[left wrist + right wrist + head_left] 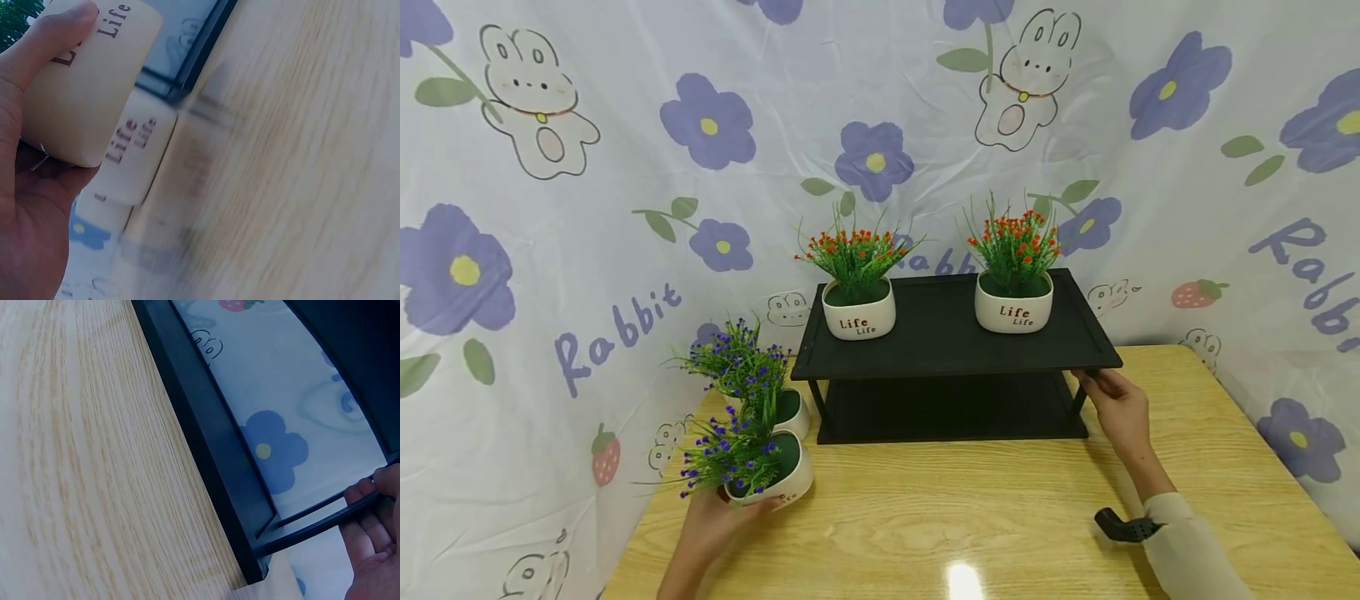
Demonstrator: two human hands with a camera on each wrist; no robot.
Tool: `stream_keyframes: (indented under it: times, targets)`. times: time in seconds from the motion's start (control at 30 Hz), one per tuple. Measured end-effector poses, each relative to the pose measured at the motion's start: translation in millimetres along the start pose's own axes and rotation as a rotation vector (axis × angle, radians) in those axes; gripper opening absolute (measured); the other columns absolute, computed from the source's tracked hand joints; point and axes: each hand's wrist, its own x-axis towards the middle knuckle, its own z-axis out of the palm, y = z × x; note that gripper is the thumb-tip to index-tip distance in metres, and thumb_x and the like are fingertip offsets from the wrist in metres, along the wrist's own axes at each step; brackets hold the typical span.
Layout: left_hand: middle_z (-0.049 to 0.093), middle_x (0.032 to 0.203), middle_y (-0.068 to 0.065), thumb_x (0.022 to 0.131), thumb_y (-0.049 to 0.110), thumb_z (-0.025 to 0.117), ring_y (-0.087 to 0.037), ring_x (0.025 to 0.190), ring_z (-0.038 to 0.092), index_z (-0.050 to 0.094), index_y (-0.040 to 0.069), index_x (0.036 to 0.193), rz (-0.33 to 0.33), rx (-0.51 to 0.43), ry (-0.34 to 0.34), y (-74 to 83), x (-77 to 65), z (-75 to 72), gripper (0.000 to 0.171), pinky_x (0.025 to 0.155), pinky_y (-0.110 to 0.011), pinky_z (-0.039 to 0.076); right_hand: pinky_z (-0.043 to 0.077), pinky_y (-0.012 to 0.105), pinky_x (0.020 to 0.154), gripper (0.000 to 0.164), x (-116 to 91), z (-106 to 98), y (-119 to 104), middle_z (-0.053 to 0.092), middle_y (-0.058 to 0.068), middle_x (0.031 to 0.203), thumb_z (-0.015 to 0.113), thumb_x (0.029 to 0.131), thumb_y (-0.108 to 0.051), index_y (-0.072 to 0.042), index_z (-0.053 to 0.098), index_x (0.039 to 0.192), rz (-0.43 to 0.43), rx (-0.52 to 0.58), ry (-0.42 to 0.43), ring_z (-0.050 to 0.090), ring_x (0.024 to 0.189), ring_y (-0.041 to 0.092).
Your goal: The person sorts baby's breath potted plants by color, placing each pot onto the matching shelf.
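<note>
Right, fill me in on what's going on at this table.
Someone's left grip holds a white pot of purple flowers, left of a black two-tier stand. Their right grip holds the stand at its right end, just beneath the top tier. Two pots of red flowers stand on that tier; two more purple-flowered pots sit on the table behind the held one.

Held white flowerpot [797, 488] near black shelf [934, 337]

We saw a wood-grained bench [940, 517] carrying a two-tier black shelf [936, 333] and, just beside the shelf's left end, two white pots of purple flowers [802, 420]. Two white pots of red flowers [859, 323] stood on the shelf's top.
</note>
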Motion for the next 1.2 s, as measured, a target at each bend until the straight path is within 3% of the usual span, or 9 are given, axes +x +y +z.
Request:
stream_keyframes:
  times: [0.07, 0.2, 0.3, 0.47, 0.67, 0.9, 1.2]
  targets:
    - [0.055, 0.151, -0.010, 0.072, 0.012, 0.101, 0.013, 0.120, 0.054, 0.035, 0.015, 0.163, 0.023, -0.015, -0.020, 3.2, 1.5, 5.0, 0.112, 0.098, -0.010, 0.050, 0.051, 0.003, 0.089, 0.038, 0, 0, 0, 0.078, -0.004, 0.121, 0.066, 0.107, -0.012, 0.005, 0.066, 0.141, -0.002, -0.003, -0.002, 0.066, 0.104, -0.017]
    - [0.060, 0.148, -0.011, 0.074, 0.018, 0.101, 0.007, 0.119, 0.058, 0.042, 0.014, 0.159, 0.003, -0.007, -0.074, 10.8, 6.7, 15.4, 0.103, 0.097, -0.018, 0.054, 0.051, 0.003, 0.088, 0.037, 0, -1, 0, 0.079, 0.000, 0.121, 0.065, 0.107, -0.009, 0.007, 0.066, 0.140, -0.007, -0.004, 0.005, 0.066, 0.104, -0.017]
    - [0.062, 0.148, -0.011, 0.074, 0.021, 0.101, -0.006, 0.124, 0.063, 0.047, 0.014, 0.156, -0.020, -0.026, -0.117, 16.7, 12.6, 25.0, 0.098, 0.100, -0.021, 0.055, 0.051, 0.004, 0.088, 0.037, 1, 0, 0, 0.078, 0.003, 0.123, 0.066, 0.107, -0.009, 0.006, 0.065, 0.141, 0.000, 0.005, 0.013, 0.067, 0.104, -0.016]
    - [0.061, 0.151, -0.009, 0.070, 0.018, 0.103, -0.022, 0.134, 0.061, 0.046, 0.014, 0.156, 0.011, -0.081, -0.172, 26.2, 22.3, 43.0, 0.103, 0.105, -0.022, 0.052, 0.052, 0.004, 0.089, 0.039, 1, 1, -1, 0.078, 0.002, 0.123, 0.067, 0.106, -0.012, 0.003, 0.066, 0.142, 0.014, 0.027, 0.018, 0.068, 0.104, -0.015]
    - [0.064, 0.146, -0.009, 0.072, 0.018, 0.102, -0.025, 0.131, 0.065, 0.052, 0.015, 0.153, 0.063, -0.138, -0.261, 37.2, 30.9, 64.6, 0.095, 0.105, -0.026, 0.055, 0.052, 0.004, 0.088, 0.038, 0, 0, 0, 0.078, 0.000, 0.121, 0.066, 0.106, -0.009, 0.007, 0.064, 0.142, 0.011, 0.027, 0.008, 0.068, 0.104, -0.015]
    - [0.053, 0.159, -0.005, 0.074, 0.024, 0.101, -0.033, 0.147, 0.053, 0.041, 0.026, 0.161, 0.135, -0.131, -0.349, 55.8, 41.2, 91.6, 0.106, 0.116, -0.041, 0.050, 0.052, 0.004, 0.088, 0.038, 1, 1, 0, 0.079, -0.007, 0.120, 0.066, 0.107, -0.012, 0.002, 0.066, 0.142, 0.016, 0.024, 0.013, 0.068, 0.104, -0.015]
    - [0.059, 0.152, -0.004, 0.070, 0.028, 0.103, -0.029, 0.141, 0.058, 0.048, 0.024, 0.156, 0.201, -0.105, -0.384, 73.1, 44.9, 129.5, 0.102, 0.115, -0.047, 0.051, 0.052, 0.005, 0.090, 0.040, -2, 2, 1, 0.078, -0.012, 0.119, 0.066, 0.107, -0.014, 0.002, 0.065, 0.143, 0.006, 0.034, 0.006, 0.069, 0.105, -0.014]
